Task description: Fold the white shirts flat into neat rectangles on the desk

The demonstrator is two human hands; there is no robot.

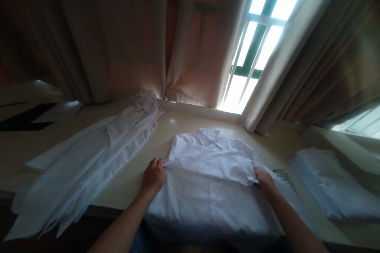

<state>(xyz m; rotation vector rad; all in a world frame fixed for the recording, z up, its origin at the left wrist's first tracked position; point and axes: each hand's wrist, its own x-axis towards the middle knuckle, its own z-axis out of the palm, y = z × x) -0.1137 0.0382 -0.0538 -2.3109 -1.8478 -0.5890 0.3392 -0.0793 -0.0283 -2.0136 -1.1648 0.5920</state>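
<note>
A white button-up shirt lies front side up in front of me, its collar toward the window. Its lower part reaches the table's near edge. My left hand is closed on the shirt's left side at about chest height. On the opposite side my right hand pinches the fabric between thumb and fingers. The cloth is drawn into a crosswise fold between the two hands. A sleeve spreads out beyond my right wrist.
Several white shirts lie in a loose heap on the left, hanging over the near edge. A stack of folded white shirts sits at the right. Paper rests on a dark flat item at far left. Curtains hang behind the table.
</note>
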